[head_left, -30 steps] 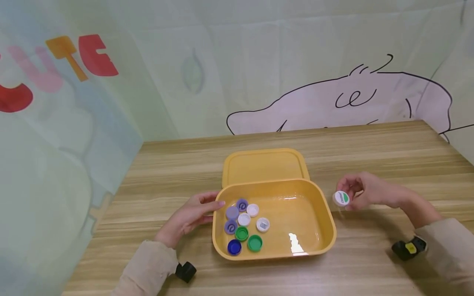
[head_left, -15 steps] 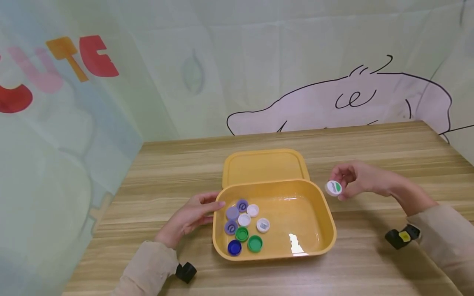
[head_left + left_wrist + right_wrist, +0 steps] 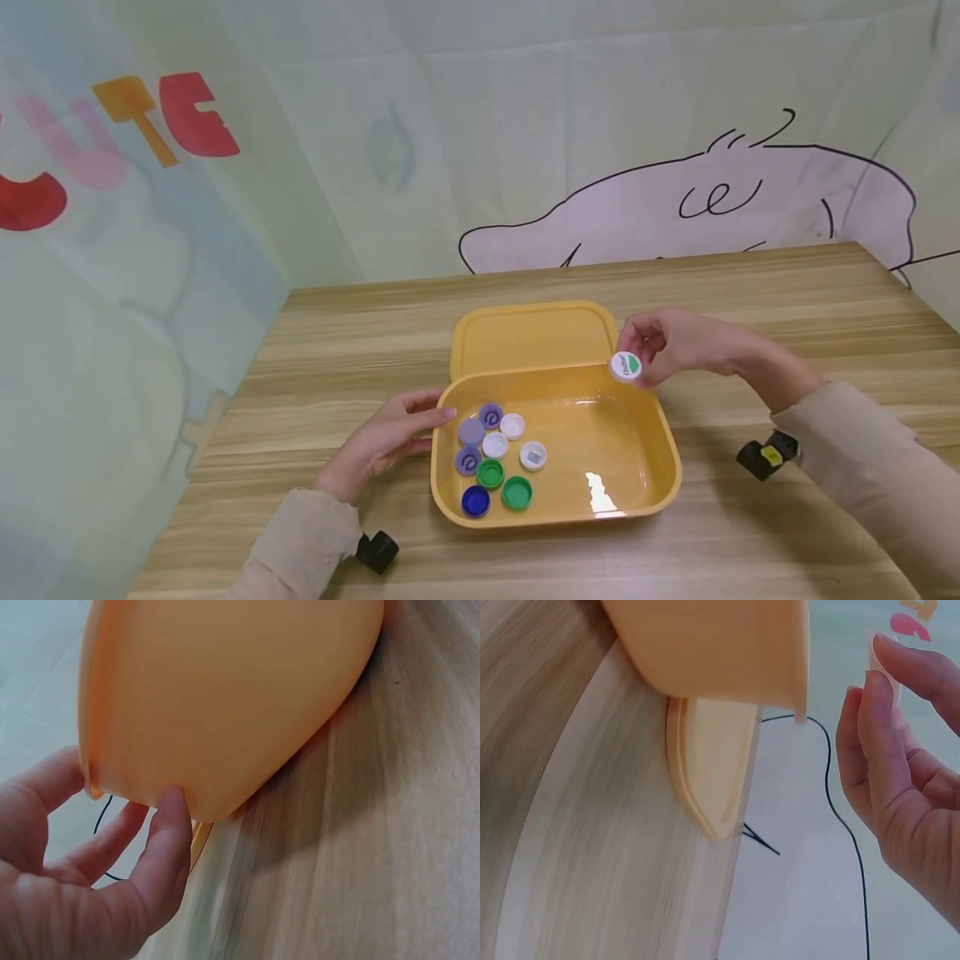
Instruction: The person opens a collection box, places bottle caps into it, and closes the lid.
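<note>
A yellow plastic box [image 3: 600, 442] sits on the table with several bottle caps grouped at its left side: purple, white, green and a dark blue cap [image 3: 476, 502]. My left hand [image 3: 390, 437] grips the box's left rim, thumb over the edge; in the left wrist view the fingers press the outer wall [image 3: 240, 697]. Above the box's back right corner my right hand [image 3: 678, 346] pinches a white bottle cap [image 3: 626, 367] with a green patch and lettering on top. From the right wrist view, thumb and fingers [image 3: 881, 712] squeeze that cap, raised higher than the rim.
Behind the box lies its flat yellow lid [image 3: 532, 333], partly under the box's back edge. The wooden table [image 3: 345, 333] runs back to a printed cloth backdrop [image 3: 480, 150]. Black wrist cameras stick out below both sleeves.
My right hand has moved left and back with the white bottle cap, from beside the box to over its back right corner. The left hand and the box have stayed in place.
</note>
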A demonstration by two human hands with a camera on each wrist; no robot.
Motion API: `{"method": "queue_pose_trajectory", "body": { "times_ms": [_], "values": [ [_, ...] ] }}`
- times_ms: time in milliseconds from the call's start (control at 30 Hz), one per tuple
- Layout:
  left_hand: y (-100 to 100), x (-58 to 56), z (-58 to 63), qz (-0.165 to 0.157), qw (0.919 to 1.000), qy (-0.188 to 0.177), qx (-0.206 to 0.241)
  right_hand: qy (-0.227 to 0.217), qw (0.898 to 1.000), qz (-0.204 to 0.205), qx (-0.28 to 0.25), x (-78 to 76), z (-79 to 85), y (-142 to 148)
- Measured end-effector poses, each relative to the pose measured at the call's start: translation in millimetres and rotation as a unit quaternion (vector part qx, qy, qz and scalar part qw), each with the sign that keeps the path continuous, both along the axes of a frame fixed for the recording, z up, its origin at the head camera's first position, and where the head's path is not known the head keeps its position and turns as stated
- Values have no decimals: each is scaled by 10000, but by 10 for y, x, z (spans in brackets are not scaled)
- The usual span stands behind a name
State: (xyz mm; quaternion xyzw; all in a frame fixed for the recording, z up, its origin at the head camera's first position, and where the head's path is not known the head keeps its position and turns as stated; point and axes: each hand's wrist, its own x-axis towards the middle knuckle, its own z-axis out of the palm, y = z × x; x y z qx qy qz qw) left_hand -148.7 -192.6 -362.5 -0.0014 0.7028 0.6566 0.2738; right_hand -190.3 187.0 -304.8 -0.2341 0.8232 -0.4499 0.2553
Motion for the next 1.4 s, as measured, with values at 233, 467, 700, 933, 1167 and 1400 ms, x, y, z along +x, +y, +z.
{"method": "queue_pose_trajectory", "body": {
  "times_ms": [233,467,700,933,1167,1400],
  "values": [
    [5,-2,2,43,10000,-25,-8,-96,9998,159,-29,-57,-5,-219],
    [11,-1,7,89,9999,-38,-60,-33,9992,393,22,-96,-10,-412],
    [16,3,-6,149,9998,-70,-96,-154,9983,558,84,-98,35,-576],
    [16,-1,-21,150,9998,-69,-70,-213,9971,712,185,-97,57,-700],
    [17,1,-4,175,9998,-65,-94,-161,9962,840,187,-98,107,-794],
    [17,-1,6,131,9999,-55,-68,-187,9951,950,211,-103,132,-861]
  ]
}}
